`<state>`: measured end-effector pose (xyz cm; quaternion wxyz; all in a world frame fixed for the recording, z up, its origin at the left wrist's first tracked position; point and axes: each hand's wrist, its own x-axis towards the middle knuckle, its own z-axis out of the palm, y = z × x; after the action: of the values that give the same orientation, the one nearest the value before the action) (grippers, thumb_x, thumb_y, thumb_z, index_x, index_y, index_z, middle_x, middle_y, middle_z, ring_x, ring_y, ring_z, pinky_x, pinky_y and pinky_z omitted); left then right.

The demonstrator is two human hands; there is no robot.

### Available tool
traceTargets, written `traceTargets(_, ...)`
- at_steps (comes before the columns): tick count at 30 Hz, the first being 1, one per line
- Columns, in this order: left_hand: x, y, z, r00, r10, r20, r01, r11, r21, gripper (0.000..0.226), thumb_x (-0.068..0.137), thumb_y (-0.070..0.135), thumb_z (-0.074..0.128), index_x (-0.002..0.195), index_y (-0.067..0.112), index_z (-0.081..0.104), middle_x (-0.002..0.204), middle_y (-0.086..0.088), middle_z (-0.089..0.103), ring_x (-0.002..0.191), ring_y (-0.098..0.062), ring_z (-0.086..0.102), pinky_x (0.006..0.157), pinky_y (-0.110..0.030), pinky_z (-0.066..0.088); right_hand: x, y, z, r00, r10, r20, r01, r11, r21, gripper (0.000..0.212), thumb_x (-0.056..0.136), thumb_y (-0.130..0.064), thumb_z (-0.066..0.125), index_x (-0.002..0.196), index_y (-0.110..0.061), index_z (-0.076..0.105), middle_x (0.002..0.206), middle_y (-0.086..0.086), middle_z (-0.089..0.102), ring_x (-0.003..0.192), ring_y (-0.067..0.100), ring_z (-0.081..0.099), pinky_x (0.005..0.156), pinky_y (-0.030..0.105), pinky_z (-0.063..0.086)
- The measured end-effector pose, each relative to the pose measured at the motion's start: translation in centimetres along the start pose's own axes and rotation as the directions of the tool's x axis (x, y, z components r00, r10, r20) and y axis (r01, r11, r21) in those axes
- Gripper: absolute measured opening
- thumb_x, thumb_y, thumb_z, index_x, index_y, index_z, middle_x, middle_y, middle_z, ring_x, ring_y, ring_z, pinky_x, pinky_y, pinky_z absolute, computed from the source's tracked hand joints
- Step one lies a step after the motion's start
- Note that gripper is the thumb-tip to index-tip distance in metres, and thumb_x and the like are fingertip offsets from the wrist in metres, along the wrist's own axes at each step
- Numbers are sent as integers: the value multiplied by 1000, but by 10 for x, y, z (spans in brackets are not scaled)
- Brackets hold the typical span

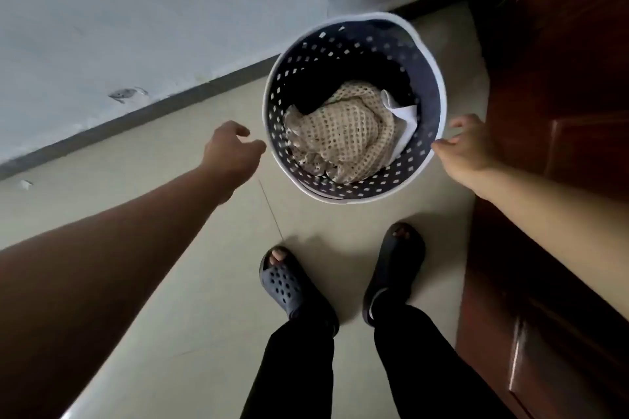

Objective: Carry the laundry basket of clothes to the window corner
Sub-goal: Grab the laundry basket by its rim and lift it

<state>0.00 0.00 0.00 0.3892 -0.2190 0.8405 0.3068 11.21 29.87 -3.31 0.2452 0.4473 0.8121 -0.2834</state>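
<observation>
Perforated round plastic laundry basket (343, 54), crocheted clothes (343, 136)

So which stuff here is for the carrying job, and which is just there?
For the job:
laundry basket
beige knitted cloth and white cloth inside it
left hand, open, beside the rim
right hand, open, at the rim

Just there:
wooden door
wall
floor
dark slippers
</observation>
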Motion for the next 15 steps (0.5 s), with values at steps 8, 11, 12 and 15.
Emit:
traceTargets(8,54,8,44,990,101,-100,-105,994,-37,27,78,7,52,102,10,63,103,-16,68,91,-35,67,79,-48,59,47,3,33,993,-58,-100,59,998,8,38,75,-31,61,107,-12,55,110,16,67,98,38,64,84,45,53)
traceTargets(11,40,12,43,971,138,-197,-124,989,83,27,79,6,48,102,8,60,96,-11,62,90,-34,61,79,-49,57,40,1,25,979,-137,-150,136,991,-17,32,79,-24,59,105,-11,47,108,20,65,96,41,63,84,50,52)
traceTargets(12,30,14,39,971,136,-197,-120,989,90,27,79,6,48,102,8,60,96,-12,62,91,-36,62,79,-50,57,33,-1,19,975,-156,-157,154,988,-22,31,79,-23,59,104,-11,46,107,21,65,95,42,63,83,51,52)
traceTargets(15,-10,17,17,972,148,-183,-137,988,72,22,77,9,49,96,10,59,93,-13,64,90,-39,64,76,-53,57,3,-4,-11,970,-199,-142,203,979,14,29,77,-26,57,101,-16,45,102,20,67,91,42,64,81,53,53)
